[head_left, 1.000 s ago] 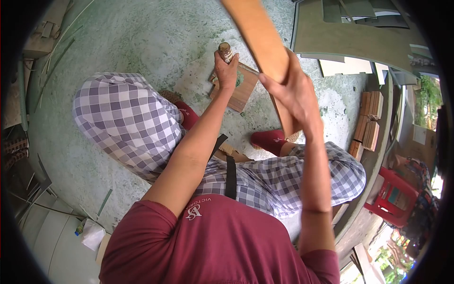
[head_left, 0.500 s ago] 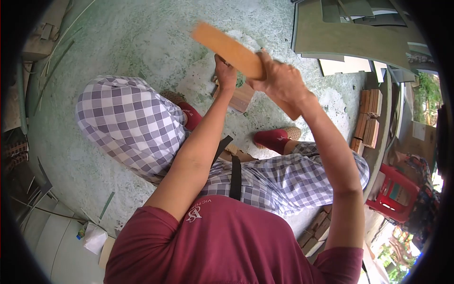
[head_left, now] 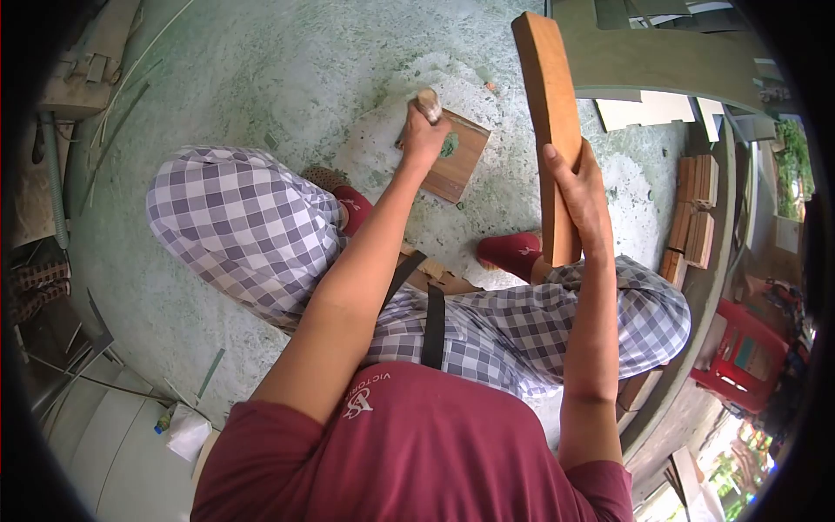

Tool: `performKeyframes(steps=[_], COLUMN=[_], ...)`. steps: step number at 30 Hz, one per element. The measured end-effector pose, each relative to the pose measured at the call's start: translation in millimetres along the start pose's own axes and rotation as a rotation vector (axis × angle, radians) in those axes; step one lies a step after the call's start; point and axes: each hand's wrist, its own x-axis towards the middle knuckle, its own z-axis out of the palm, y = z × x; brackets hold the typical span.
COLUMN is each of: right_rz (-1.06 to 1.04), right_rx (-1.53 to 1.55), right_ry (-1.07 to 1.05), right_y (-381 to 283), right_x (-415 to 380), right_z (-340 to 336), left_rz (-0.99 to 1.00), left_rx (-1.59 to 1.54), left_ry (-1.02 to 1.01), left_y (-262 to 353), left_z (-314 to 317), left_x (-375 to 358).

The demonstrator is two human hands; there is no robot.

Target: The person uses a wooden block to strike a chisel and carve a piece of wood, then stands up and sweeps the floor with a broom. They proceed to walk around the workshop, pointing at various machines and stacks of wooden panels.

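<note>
My left hand (head_left: 424,139) is closed round a round, light wooden piece, like a handle or chisel end (head_left: 429,104); its lower part is hidden by the fingers. The hand is over a square brown wooden board (head_left: 461,157) on the floor, with a dark green patch beside the fingers. To the right, my right hand (head_left: 581,191) grips a long orange-brown wooden bar (head_left: 548,96) near its lower half. The bar is raised almost upright in view, apart from the left hand.
Stacked wooden blocks (head_left: 693,209) stand at the right. Dark green sheets (head_left: 670,65) lie at the upper right. A red plastic stool (head_left: 741,357) is at the far right. Thin strips and a white bag (head_left: 188,432) are at the left.
My right hand has moved right with the bar, which has turned from slanting across the left hand to nearly upright. The board and the light piece in my left hand are now uncovered.
</note>
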Motion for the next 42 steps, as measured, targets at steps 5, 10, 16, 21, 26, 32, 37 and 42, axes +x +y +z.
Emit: performKeyframes(steps=[5,10,16,21,26,32,37,42], right_rz=[-0.021,-0.034,-0.248,-0.161,-0.140,-0.122,0.062,-0.033], right_rx=[0.003,-0.087,-0.081,-0.320,-0.066,-0.245,-0.029,-0.022], right_ry=[0.041,0.067,0.118,-0.106,-0.002,-0.063,-0.102,0.053], right_y=[-1.4,4.2,32.1,60.5,48.7,52.9,28.7,32.7], right_x=[0.4,-4.9,-19.2,-23.7,-30.3,-32.8,-30.7,-18.8], right_z=[-1.5,6.8,27.5,52.4,51.4,63.6,57.1,50.2], left_rz=[0.260,0.422,0.368,0.323,0.301,0.271,0.187,-0.085], left_rx=[0.071,0.251,0.259,0.198,0.151,0.199,0.004,-0.228], left_ry=[-0.163,-0.263,-0.261,-0.233,-0.220,-0.251,-0.025,0.181], left_y=[0.9,7.2,10.0,15.6,17.3,20.0,22.0,5.6], left_z=[3.4,9.2,8.5,9.8,9.7,9.9,10.0,-6.7], left_x=[-60.9,-94.1,-85.9,-80.3,-74.3,-70.7,-59.9,-16.4])
